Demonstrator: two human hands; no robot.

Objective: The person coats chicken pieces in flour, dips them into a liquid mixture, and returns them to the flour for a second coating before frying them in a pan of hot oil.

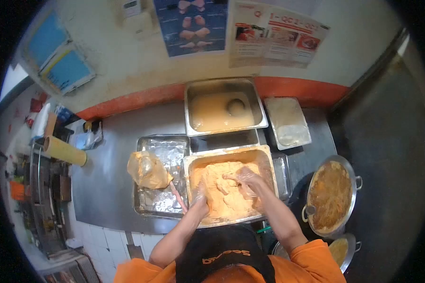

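Note:
A metal pan [188, 165] of orange-tinted flour [217, 172] stands in front of me, with both hands inside it. My left hand [199, 197], in a clear plastic glove, lies along the left wall with its fingers stretched into the flour. Over the right half of the flour is my right hand [249, 183], gloved too, its flour-coated fingers reaching left and apart. A flour-covered lump [222, 187] lies beside those fingertips; what is under the coating cannot be made out.
Behind is a deep metal pan [190, 111] of cloudy liquid with a round dark thing in it. At left, a metal tray [144, 203] bears a flour-dusted clear plastic bag [146, 170] and a pinkish handle [177, 195]. A lidded container [288, 122] and pots of brown oil [333, 195] stand right.

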